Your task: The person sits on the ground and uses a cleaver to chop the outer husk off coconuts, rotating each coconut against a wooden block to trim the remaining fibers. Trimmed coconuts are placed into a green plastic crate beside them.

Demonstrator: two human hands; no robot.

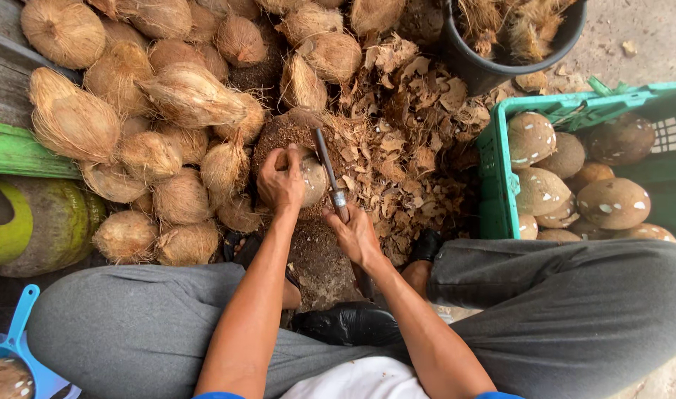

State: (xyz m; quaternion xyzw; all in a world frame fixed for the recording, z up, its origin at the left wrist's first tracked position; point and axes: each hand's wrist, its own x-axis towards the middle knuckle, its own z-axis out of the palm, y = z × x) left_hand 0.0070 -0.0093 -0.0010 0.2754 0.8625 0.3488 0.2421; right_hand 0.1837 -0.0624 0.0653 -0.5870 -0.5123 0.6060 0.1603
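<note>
husk scraps litter the ground at centre, where the left hand (281,181) clamps a half-peeled coconut (308,177) on a husk-covered block while the right hand (355,233) grips a knife (329,174) against it, a green crate (500,177) at right.

Materials and finish, husking spot

Knife (328,174): dull grey metal blade, shiny ferrule. Unhusked coconuts (131,125): dry, fibrous, rough, matt tan. Peeled coconuts (574,188): smoother brown shell, white nicks. Crate (493,192): green moulded plastic, slight sheen. Bucket (485,66): black plastic. Trousers (559,310): grey matt cloth.
</note>
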